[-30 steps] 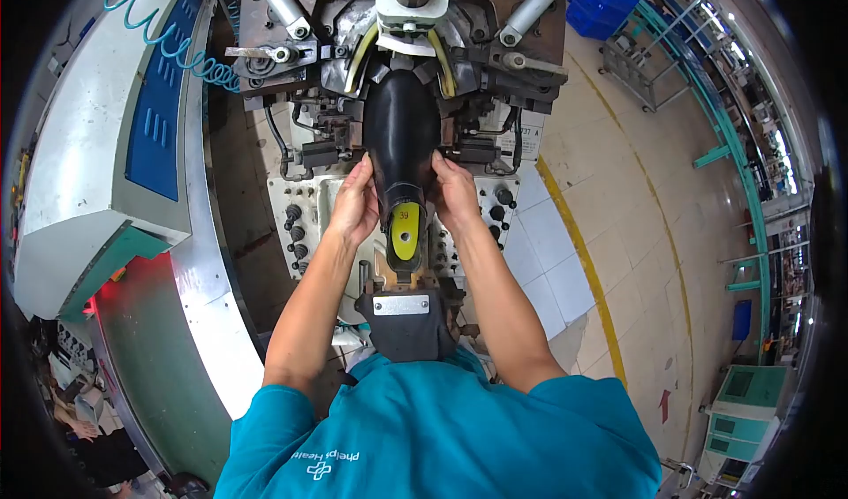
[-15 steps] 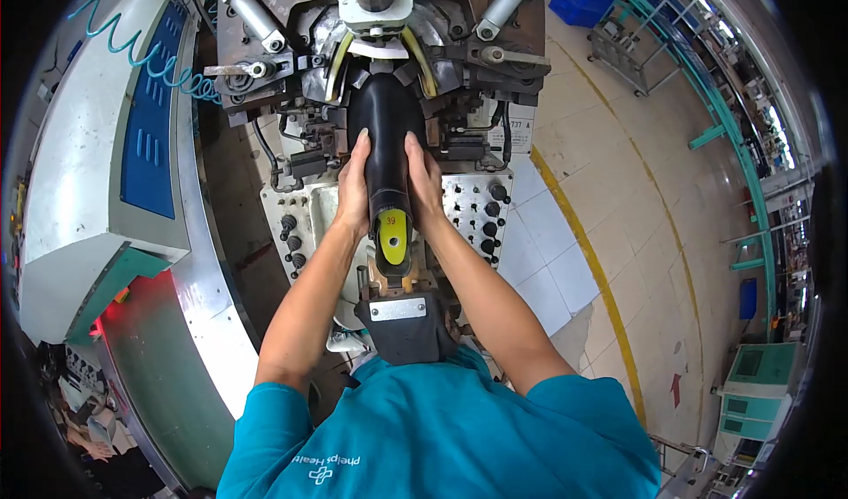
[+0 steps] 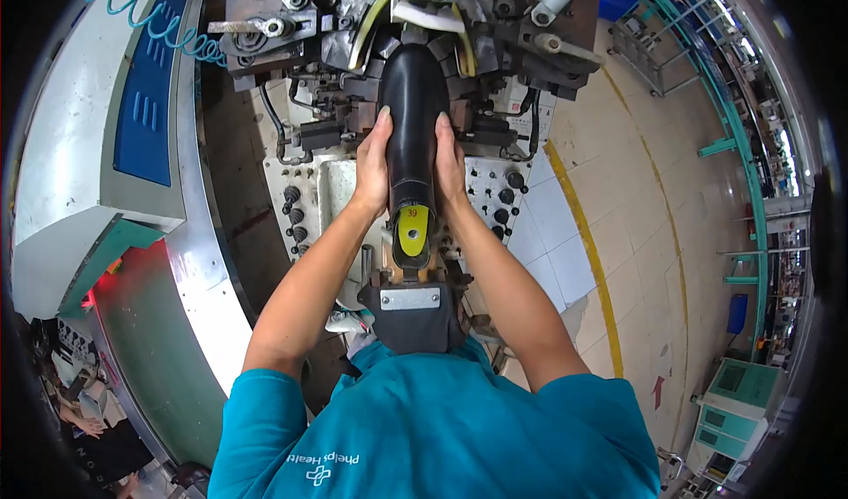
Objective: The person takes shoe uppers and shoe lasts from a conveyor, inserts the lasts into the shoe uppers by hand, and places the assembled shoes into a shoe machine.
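A black leather shoe [image 3: 413, 128] lies lengthwise in a metal machine, its toe pointing away from me. Inside its open heel end shows a yellow-green last [image 3: 412, 234] marked 39. My left hand [image 3: 373, 168] is closed against the shoe's left side, thumb on top. On the opposite side my right hand [image 3: 450, 159] presses in the same way, so the shoe is held between both. Just beyond the toe are a pale pad [image 3: 427, 17] and two curved, yellow-edged jaws [image 3: 367, 33]. The heel end sits by a black block with a metal plate [image 3: 410, 298].
Black knobs [image 3: 505, 196] line the control panel beside my right forearm. Left stands a white-and-blue cabinet [image 3: 141, 128] over a green conveyor belt [image 3: 155, 340]. A coiled teal hose [image 3: 172, 35] hangs there. Another person's hand [image 3: 84, 424] shows at lower left. Right is a yellow-lined floor.
My view has shifted, so the machine and shoe appear further right and higher. Both hands keep their hold, and the shoe's place relative to the jaws looks about the same.
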A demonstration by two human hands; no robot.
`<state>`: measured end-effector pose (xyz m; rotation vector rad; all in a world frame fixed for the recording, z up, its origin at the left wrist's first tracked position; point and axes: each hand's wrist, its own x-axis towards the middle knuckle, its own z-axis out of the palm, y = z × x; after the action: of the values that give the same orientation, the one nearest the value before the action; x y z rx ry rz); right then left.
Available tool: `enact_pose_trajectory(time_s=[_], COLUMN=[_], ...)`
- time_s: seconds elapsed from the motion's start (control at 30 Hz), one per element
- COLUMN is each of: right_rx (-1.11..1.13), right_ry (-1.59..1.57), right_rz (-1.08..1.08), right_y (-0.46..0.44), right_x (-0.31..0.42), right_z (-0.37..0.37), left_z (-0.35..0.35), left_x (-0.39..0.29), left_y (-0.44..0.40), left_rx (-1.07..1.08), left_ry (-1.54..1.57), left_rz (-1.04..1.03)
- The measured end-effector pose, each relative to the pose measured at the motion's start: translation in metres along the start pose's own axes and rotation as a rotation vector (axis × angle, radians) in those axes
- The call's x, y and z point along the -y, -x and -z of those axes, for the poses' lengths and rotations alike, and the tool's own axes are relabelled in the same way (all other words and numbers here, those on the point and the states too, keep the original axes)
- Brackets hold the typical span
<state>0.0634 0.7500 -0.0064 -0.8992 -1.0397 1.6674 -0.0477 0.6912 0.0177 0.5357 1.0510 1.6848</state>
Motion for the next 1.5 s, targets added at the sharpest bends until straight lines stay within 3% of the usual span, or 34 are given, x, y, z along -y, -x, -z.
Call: enact_pose_trajectory(time_s=[0.27,0.43,0.67,0.77,0.9,0.97,1.0,1.1,1.17,1.2,1.3,1.5], right_rx=[0.107,0.171,0.189,0.105,-0.056,0.069,0.073,0.128,0.117,0.121,0.207,0.228], right_ry=[-0.031,-0.066,-0.101,-0.014,0.070,-0.038,-0.038,-0.066,-0.089,-0.091,-0.193,-0.196], right_rz=[-0.027,-0.189,-0.185,-0.152,-0.329,-0.259,-0.251,-0.268,-0.235,-0.225,-0.264,-0.340], right_y=[0.000,0.013,0.021,0.040,0.074,0.082,0.082,0.079,0.075,0.077,0.082,0.083], right_x=[0.011,0.033,0.027,0.034,0.042,0.036,0.035,0.022,0.006,0.007,0.014,0.024], right_z=[0.004,0.005,0.010,0.012,0.021,0.026,0.028,0.033,0.032,0.030,0.022,0.017], left_z=[0.007,-0.003,-0.010,-0.015,0.003,0.018,0.032,0.042,0.027,0.028,0.031,0.033], left_x=[0.003,-0.004,-0.018,-0.027,-0.018,-0.001,0.003,-0.002,-0.025,-0.022,-0.025,-0.033], left_y=[-0.008,-0.002,0.009,0.019,0.034,0.046,0.049,0.088,0.124,0.131,0.152,0.201], left_rx=[-0.001,-0.066,-0.113,-0.172,-0.165,-0.159,-0.045,0.159,0.224,0.274,0.305,0.207], left_ry=[-0.015,0.016,-0.050,-0.139,-0.420,-0.569,-0.606,-0.660,-0.601,-0.628,-0.918,-0.995], left_rz=[0.005,-0.045,0.015,0.009,0.007,-0.144,-0.232,-0.284,-0.099,-0.271,-0.489,-0.566])
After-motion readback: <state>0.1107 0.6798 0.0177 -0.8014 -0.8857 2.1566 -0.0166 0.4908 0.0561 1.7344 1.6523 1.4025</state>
